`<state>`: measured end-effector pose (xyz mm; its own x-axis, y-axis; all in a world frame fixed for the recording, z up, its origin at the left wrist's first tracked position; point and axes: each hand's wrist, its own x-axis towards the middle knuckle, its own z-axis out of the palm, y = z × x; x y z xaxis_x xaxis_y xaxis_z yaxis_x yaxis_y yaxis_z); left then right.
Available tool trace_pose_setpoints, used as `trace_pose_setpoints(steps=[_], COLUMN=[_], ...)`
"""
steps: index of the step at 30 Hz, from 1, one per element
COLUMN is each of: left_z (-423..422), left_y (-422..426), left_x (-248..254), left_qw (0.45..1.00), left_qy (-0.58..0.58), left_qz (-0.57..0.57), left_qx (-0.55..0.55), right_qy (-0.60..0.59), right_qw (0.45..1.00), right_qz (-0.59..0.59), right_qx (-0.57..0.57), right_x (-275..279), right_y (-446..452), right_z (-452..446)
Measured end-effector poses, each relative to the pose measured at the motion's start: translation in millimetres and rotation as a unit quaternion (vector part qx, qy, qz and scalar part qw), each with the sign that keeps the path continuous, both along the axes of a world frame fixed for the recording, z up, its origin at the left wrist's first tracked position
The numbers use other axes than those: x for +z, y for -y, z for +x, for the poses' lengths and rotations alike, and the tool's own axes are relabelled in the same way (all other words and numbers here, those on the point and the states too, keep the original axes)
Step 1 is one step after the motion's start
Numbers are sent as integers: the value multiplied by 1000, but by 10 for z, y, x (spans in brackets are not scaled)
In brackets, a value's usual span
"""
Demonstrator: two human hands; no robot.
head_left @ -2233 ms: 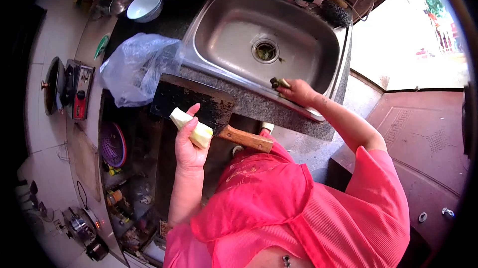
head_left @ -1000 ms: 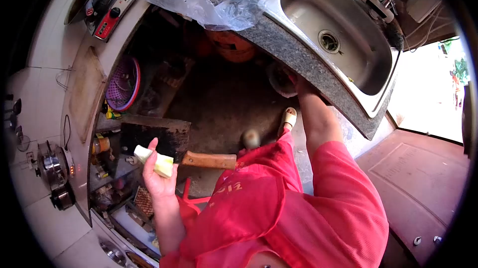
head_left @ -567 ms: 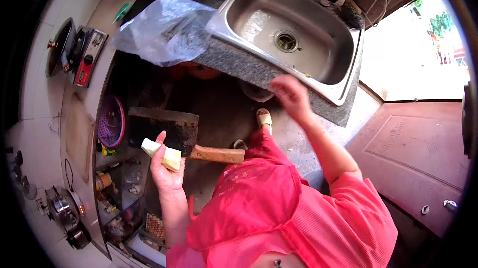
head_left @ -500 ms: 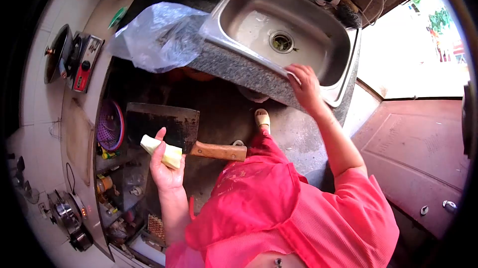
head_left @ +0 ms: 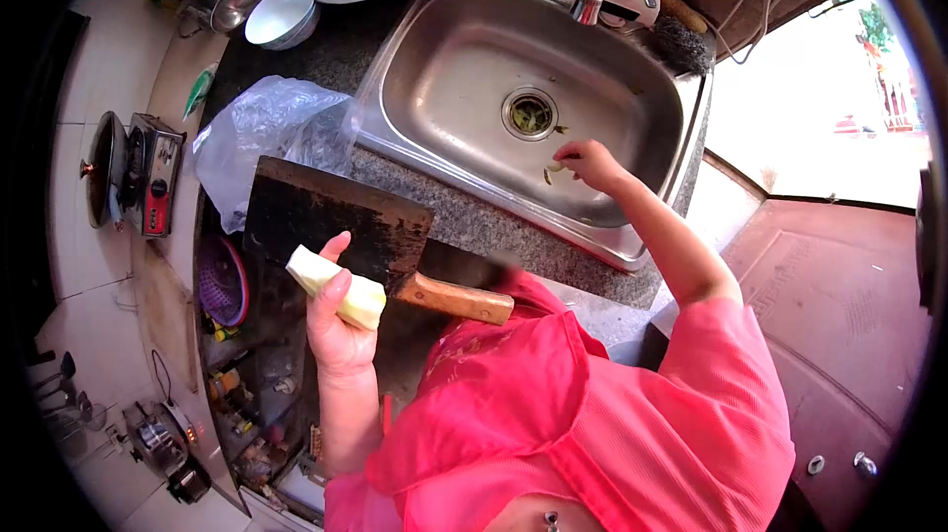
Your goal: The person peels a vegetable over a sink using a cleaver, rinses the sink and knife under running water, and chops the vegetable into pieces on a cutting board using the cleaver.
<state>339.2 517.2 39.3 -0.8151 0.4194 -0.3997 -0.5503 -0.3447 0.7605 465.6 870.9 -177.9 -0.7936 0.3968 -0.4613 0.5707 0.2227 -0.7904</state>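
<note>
Head view. Your left hand (head_left: 338,339), on the near side of the sink (head_left: 459,87) and left of its drain (head_left: 509,115), is closed around a peeled vegetable piece (head_left: 343,292); the same hand bears a cleaver (head_left: 341,216), its blade toward the sink, its wooden handle pointing rightward. Your right hand (head_left: 591,164) is over the sink's near part, right of the drain, fingertips pinched on a small scrap (head_left: 556,166). A clear plastic bag (head_left: 276,137) lies against the sink's left edge; a white bowl (head_left: 282,18) stands left of the sink.
</note>
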Motion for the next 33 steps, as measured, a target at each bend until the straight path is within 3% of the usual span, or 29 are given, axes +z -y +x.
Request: trace_pose_setpoints(steps=[4, 7, 9, 10, 11, 12, 15, 19, 23, 25, 27, 29, 30, 32, 33], left_z=[-14, 3, 3, 4, 12, 18, 55, 59, 116, 170, 215, 263, 284, 291, 300], left_y=[-142, -190, -178, -142, -77, -8, 135, 515, 807, 1017, 1260, 1439, 1565, 1731, 1780], left_x=[-2, 39, 59, 72, 96, 117, 203, 272, 314, 312, 286, 303, 275, 239, 227], left_qw=[1000, 999, 999, 1000, 1000, 1000, 998, 998, 996, 996, 996, 994, 995, 995, 995], left_qy=[2, 9, 9, 8, 7, -1, -22, -39, -50, -53, -50, -40, -38, -35, -33], left_qz=[-15, -26, -23, -18, -15, -19, -30, 4, -8, -13, -5, -15, -17, -20, -22], left_qx=[3, 24, 29, 24, 18, 21, 59, 47, 77, 74, 77, 101, 95, 90, 95], right_qy=[7, -92, -289, -311, -316, -377, -377, -366, -383, -412, -306, -189, -158, -150, -189], right_qw=[999, 993, 944, 939, 920, 890, 854, 823, 810, 783, 801, 831, 905, 937, 918], right_qz=[-33, -33, 159, 127, 178, 152, 92, 68, 88, 153, 211, 303, 290, 295, 291], right_qx=[8, -63, 26, 72, 148, 204, 346, 429, 435, 441, 469, 427, 269, 112, 193], right_x=[-172, 64, 362, 744, 842, 857, 776, 651, 459, 223, -56, -1149, -1067, -917, -688], right_y=[1, 126, 414, 628, 845, 1030, 1568, 2242, 2661, 2787, 2733, 2616, 2640, 2693, 2689], right_z=[-347, -475, -449, -437, -403, -342, -211, -144, -149, -201, -278, -335, -398, -435, -432])
